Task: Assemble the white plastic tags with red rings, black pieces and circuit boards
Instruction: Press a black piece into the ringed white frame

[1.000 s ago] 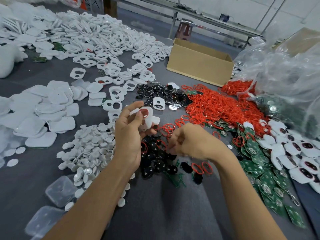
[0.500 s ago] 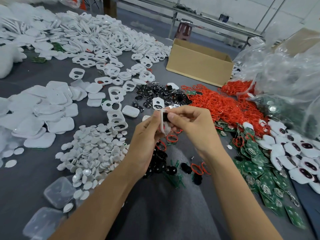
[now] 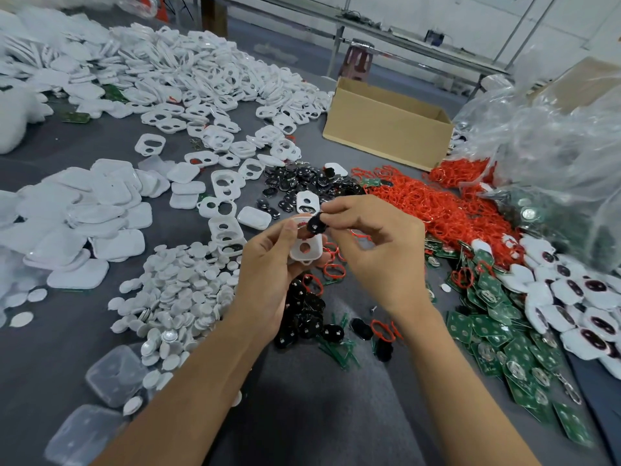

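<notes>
My left hand [image 3: 268, 277] grips a white plastic tag [image 3: 305, 250] with two holes, held above the table's middle. A red ring shows inside its upper opening. My right hand [image 3: 373, 250] pinches a small black piece [image 3: 316, 224] between thumb and forefinger, right at the tag's upper opening. Below my hands lies a pile of black pieces [image 3: 304, 314]. A heap of red rings [image 3: 437, 210] spreads to the right. Green circuit boards [image 3: 510, 344] lie at the lower right.
Empty white tags [image 3: 208, 85] cover the far left, white back covers [image 3: 77, 210] the left, white round discs [image 3: 178, 297] the near left. A cardboard box [image 3: 386, 129] stands behind. Clear plastic bags [image 3: 554, 156] bulge at the right. Assembled tags [image 3: 578, 297] lie far right.
My right hand came up from the black pile with a black piece and met the tag. The tag has turned from edge-on to face me.
</notes>
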Tool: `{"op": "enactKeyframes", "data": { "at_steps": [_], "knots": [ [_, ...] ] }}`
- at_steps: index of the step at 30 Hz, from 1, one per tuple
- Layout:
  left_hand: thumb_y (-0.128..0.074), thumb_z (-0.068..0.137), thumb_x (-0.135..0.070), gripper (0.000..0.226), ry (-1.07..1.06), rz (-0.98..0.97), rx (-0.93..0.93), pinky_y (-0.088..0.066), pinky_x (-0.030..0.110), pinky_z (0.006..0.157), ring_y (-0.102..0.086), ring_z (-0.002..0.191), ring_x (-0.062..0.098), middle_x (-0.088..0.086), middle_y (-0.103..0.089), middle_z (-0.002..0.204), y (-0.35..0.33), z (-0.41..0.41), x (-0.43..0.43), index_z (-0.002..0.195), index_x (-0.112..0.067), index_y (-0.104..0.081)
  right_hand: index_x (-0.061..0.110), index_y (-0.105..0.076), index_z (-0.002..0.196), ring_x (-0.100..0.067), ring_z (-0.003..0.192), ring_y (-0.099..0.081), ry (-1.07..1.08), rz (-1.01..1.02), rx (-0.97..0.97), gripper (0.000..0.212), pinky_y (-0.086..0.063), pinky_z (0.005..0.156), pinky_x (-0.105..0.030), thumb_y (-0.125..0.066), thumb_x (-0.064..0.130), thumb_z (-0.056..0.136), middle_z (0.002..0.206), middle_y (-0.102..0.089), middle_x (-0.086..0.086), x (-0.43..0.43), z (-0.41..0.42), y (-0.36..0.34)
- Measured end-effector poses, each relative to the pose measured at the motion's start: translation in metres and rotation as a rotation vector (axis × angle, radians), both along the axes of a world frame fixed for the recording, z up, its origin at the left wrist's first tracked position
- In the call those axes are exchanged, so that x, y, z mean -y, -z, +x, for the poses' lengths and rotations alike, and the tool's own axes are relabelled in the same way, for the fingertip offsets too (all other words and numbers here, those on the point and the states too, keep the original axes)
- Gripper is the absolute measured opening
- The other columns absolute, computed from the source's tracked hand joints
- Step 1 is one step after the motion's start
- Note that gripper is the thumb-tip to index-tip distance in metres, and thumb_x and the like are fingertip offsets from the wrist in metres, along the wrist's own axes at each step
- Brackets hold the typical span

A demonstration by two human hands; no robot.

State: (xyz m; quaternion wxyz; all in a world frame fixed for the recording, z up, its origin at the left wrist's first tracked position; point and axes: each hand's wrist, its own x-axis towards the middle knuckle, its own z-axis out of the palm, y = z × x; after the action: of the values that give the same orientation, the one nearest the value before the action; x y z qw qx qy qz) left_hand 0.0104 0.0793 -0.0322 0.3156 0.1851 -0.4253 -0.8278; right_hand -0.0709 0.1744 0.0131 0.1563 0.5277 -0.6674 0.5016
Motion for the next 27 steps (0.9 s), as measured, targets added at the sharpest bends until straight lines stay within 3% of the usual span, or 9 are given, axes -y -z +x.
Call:
{"op": "enactKeyframes", "data": {
  "at_steps": [3, 12, 16, 19, 27],
  "knots": [
    [-0.045, 0.101, -0.012, 0.027, 0.000, 0.015, -0.023, -0.060, 0.027, 0.063, -0.068, 0.060, 0.010, 0.000, -0.073, 0.071, -0.002, 0.002, 0.000, 0.089, -0.011, -0.069, 0.002, -0.071, 0.071, -0.016, 0.083, -0.068, 0.029, -0.039, -0.132, 0.013, -0.053, 0.078, -0.025, -0.075, -0.010, 0.074, 0.089, -0.072, -0.008, 0.001, 0.000, 0.001],
    [-0.047, 0.101, -0.014, 0.025, -0.010, 0.046, -0.050, -0.057, 0.023, 0.060, -0.070, 0.067, 0.010, 0.001, -0.074, 0.075, -0.004, 0.003, 0.001, 0.092, -0.010, -0.070, -0.001, -0.069, 0.070, -0.015, 0.082, -0.068, 0.074, -0.027, -0.151, 0.011, -0.052, 0.078, -0.020, -0.073, -0.011, 0.073, 0.089, -0.072, -0.009, 0.001, 0.000, 0.002],
    [-0.047, 0.100, -0.014, 0.027, -0.006, 0.039, -0.052, -0.061, 0.028, 0.068, -0.072, 0.071, 0.011, 0.001, -0.075, 0.079, -0.003, 0.003, 0.001, 0.088, -0.011, -0.071, 0.000, -0.063, 0.077, -0.018, 0.080, -0.071, 0.095, 0.048, -0.032, 0.011, -0.058, 0.071, -0.033, -0.064, -0.011, 0.076, 0.089, -0.073, -0.007, 0.000, 0.001, 0.002],
    [-0.047, 0.100, -0.014, 0.027, -0.012, 0.024, -0.028, -0.060, 0.027, 0.068, -0.072, 0.075, 0.011, 0.002, -0.076, 0.082, -0.003, 0.002, 0.001, 0.088, -0.011, -0.071, -0.001, -0.064, 0.079, -0.025, 0.073, -0.067, 0.091, 0.138, -0.120, 0.012, -0.055, 0.064, -0.041, -0.063, -0.012, 0.075, 0.082, -0.070, -0.011, 0.001, -0.003, 0.003],
    [-0.047, 0.102, -0.013, 0.024, 0.045, -0.058, 0.039, -0.058, 0.023, 0.077, -0.068, 0.076, 0.005, -0.003, -0.074, 0.082, 0.001, 0.000, -0.004, 0.100, -0.015, -0.071, -0.001, -0.069, 0.086, -0.031, 0.086, -0.066, 0.084, 0.353, -0.205, 0.018, -0.054, 0.071, -0.044, -0.062, -0.011, 0.074, 0.096, -0.068, -0.012, 0.008, 0.000, 0.012]
  ]
}}
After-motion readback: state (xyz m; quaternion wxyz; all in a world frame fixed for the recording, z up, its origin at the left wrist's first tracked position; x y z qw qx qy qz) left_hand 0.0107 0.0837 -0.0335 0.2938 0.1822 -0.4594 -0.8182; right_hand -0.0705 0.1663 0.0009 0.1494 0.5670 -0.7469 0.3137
